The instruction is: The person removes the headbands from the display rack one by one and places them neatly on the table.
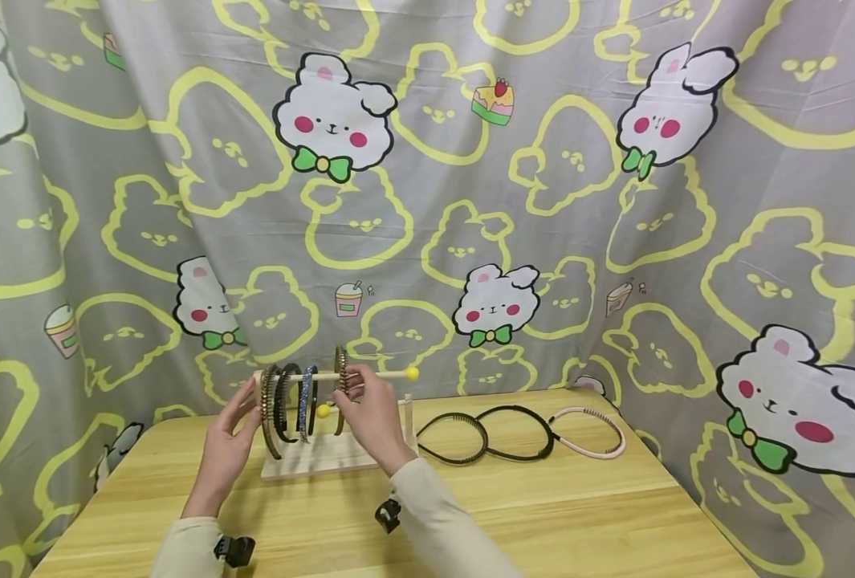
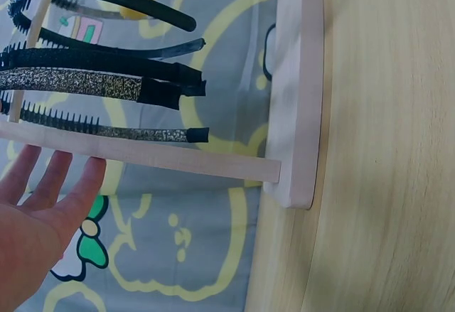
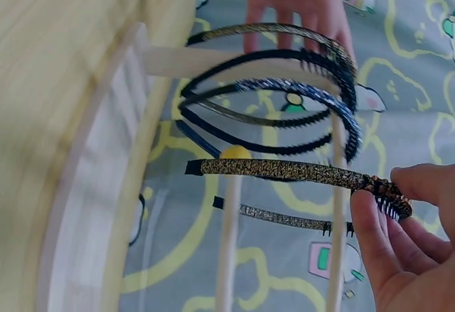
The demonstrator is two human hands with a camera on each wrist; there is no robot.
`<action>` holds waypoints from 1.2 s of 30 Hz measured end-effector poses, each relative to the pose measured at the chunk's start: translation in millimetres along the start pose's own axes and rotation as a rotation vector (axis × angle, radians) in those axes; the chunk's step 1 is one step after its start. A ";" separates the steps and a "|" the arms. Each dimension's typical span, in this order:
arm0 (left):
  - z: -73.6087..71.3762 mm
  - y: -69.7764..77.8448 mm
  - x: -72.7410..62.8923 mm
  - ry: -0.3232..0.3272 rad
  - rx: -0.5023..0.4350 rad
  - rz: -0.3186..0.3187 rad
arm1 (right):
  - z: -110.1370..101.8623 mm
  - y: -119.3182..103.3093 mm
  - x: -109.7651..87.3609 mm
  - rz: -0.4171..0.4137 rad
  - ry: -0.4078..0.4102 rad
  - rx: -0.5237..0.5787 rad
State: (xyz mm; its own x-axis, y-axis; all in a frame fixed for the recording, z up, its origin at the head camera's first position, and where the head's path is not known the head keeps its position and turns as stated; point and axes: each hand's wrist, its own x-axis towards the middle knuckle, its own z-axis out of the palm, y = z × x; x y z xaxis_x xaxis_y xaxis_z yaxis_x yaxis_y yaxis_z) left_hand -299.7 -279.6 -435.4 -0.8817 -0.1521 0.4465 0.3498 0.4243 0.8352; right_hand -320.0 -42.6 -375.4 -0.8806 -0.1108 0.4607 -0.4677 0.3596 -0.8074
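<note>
Plainly, gold headband (image 3: 291, 170) between the right fingers (image 3: 424, 243).

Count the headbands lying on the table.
3, in a row right of the rack: a dark headband nearest it, a black headband in the middle, a pink headband farthest.

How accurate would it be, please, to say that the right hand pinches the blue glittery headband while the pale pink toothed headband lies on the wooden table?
Not quite: the right hand pinches the dark gold glittery headband, not the blue one, as the right wrist view shows. The rest stands.
</note>
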 end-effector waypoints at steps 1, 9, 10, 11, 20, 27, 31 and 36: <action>0.4 0.1 0.1 0.001 -0.003 0.001 | -3.5 -0.2 -0.2 0.000 0.005 0.004; 0.2 -0.2 -0.2 -0.001 -0.008 0.000 | -29.7 -8.5 -1.0 -0.024 0.033 0.022; 0.1 -0.5 -0.2 -0.002 -0.008 0.001 | -33.0 -9.9 -1.3 -0.030 0.037 0.027; -0.1 -0.7 -0.2 -0.001 -0.006 0.003 | -36.4 -11.1 -1.6 -0.039 0.045 0.029; 0.0 -1.7 1.2 0.005 -0.008 0.013 | -70.2 -17.2 -5.7 -0.083 0.094 0.077; -1.4 -3.7 0.7 -0.002 0.005 0.025 | -97.6 -17.9 -15.0 -0.083 0.144 0.118; -1.3 -4.1 0.4 0.000 -0.001 0.020 | -113.4 -15.0 -22.2 -0.072 0.172 0.134; 0.0 -3.9 1.4 0.002 -0.007 0.011 | -135.2 -8.4 -32.1 -0.058 0.194 0.120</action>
State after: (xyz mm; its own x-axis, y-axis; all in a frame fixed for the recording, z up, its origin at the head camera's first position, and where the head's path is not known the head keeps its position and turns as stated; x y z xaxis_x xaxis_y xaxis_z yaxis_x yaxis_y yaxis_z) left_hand -302.3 -281.4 -438.1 -0.8772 -0.1488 0.4566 0.3621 0.4196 0.8324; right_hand -277.5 83.2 -333.5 -0.8265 0.0567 0.5601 -0.5326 0.2436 -0.8105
